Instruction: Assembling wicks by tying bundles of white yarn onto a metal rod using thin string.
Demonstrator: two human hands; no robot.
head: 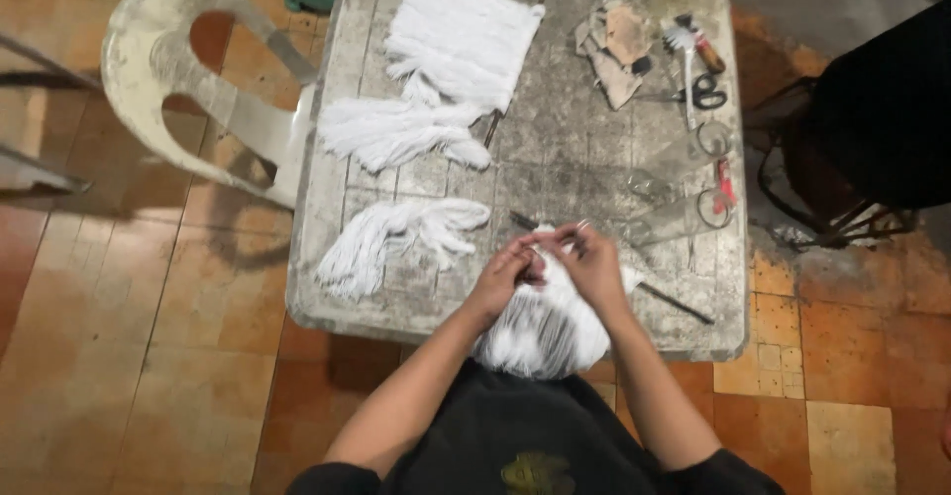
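Left hand: the person's left hand (507,272) sits over the near edge of the table, fingers curled shut and pinching strands of the white yarn fringe hung on a thin dark rod (545,322).
Right hand: the right hand (591,260) meets the left one, fingertips touching — its fingers are bent in and nipping the same strands at the top of the fringe.
Fringe in hand: the white yarn fringe spills from under both hands over the table's near edge toward the person's dark shirt; the rod pokes out to the right of the right wrist, lying on the tabletop.
Table: a worn, grey-stained square plastic table (555,163) bears everything.
Loose yarn: a loose bundle of cut white yarn (396,237) lies just left of the hands; a second, fluffier white yarn bundle (396,130) lies farther up, well apart from the hands.
Finished piece: a flat white fringed yarn panel (466,34) rests at the far side, touching the second bundle.
Tools: black-handled scissors (705,91), a small brush with a brown handle (690,41) and scraps of brown cardboard (616,51) crowd the far right corner — a red-handled tool (724,186) lies nearer, along the right edge.
Chair: a dirty white plastic chair (188,79) stands to the left of the table on the orange tiled floor (119,356).
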